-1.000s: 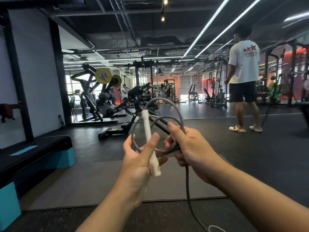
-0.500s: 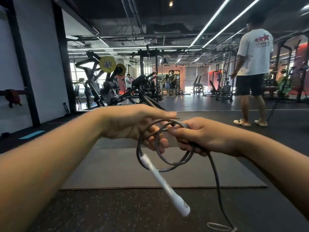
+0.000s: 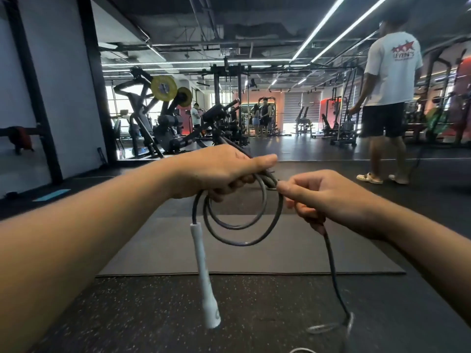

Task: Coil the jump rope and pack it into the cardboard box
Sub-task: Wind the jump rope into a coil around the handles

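Above the grey floor mat (image 3: 254,258): left hand (image 3: 219,169) closed around the top of the jump rope (image 3: 242,240) coils, white handle (image 3: 204,273) dangling below. Right hand (image 3: 328,197) pinches the rope beside the loops; loose tail drops from its fingers (image 3: 293,192).

Dark grey rope (image 3: 244,242), white handle (image 3: 204,273), speckled floor (image 3: 153,314).

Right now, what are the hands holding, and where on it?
Both hold the rope. Left hand grips the top of the coils; right hand pinches the cord beside them, the tail running down to the floor. The white handle hangs free, unheld.
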Demonstrator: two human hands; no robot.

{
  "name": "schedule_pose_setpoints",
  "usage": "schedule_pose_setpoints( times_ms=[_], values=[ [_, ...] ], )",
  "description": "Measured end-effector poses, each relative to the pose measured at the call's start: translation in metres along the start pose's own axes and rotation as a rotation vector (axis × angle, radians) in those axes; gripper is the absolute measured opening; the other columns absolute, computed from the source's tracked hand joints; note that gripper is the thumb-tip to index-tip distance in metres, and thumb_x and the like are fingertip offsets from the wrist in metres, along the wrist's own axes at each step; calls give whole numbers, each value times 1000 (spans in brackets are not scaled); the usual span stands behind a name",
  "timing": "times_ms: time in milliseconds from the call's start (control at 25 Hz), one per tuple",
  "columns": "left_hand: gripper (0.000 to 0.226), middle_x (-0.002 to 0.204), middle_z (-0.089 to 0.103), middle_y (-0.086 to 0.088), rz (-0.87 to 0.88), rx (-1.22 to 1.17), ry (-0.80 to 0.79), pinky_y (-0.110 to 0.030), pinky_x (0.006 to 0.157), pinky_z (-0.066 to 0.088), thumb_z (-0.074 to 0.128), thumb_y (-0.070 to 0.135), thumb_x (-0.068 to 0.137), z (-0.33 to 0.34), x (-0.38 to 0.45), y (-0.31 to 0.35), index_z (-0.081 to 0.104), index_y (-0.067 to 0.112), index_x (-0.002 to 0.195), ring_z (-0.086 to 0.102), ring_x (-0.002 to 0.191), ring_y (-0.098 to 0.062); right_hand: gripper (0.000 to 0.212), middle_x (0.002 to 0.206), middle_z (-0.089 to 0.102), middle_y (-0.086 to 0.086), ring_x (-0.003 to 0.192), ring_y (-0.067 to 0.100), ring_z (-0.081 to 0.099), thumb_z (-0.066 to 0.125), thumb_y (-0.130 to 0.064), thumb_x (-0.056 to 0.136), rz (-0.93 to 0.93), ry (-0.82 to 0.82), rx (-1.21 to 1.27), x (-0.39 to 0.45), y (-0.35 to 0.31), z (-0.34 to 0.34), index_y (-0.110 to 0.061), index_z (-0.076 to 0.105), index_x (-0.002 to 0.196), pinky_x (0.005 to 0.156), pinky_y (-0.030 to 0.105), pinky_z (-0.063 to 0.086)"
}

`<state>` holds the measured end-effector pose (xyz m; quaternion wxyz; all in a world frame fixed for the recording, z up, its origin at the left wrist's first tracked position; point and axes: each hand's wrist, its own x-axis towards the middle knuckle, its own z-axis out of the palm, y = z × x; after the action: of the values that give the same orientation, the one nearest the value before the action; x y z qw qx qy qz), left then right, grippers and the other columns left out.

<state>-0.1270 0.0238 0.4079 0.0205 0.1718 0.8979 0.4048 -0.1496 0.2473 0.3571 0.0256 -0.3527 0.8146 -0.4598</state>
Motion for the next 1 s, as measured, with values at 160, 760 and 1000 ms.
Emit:
schedule_pose_setpoints(
  times_ms=[160,760,1000],
  values=[
    [51,53,25,8,91,-740,329,-20,39,20,51,58,95,-6,1,-19,38,24,59,19,41,-9,44,62,34,8,48,21,40,62,-47,94,12,197,180,-9,27,3,-10,51,72,55,35,54],
    [44,63,32,2,2,-1578,1023,-17,37,41,47,55,98,71,16,-19,44,14,82,34,37,-10,49,78,60,-3,67,8,45,83,-50,76,-145,275,649,25,14,85,-25,70,117,59,28,34],
    [47,102,73,-18,-210,-1292,845,-45,88,58,47,48,101,112,9,-51,59,4,111,72,95,-30,30,66,72,1,57,11,63,72,-33,92,12,218,389,25,-7,68,-11,68,72,56,25,44]
  ],
)
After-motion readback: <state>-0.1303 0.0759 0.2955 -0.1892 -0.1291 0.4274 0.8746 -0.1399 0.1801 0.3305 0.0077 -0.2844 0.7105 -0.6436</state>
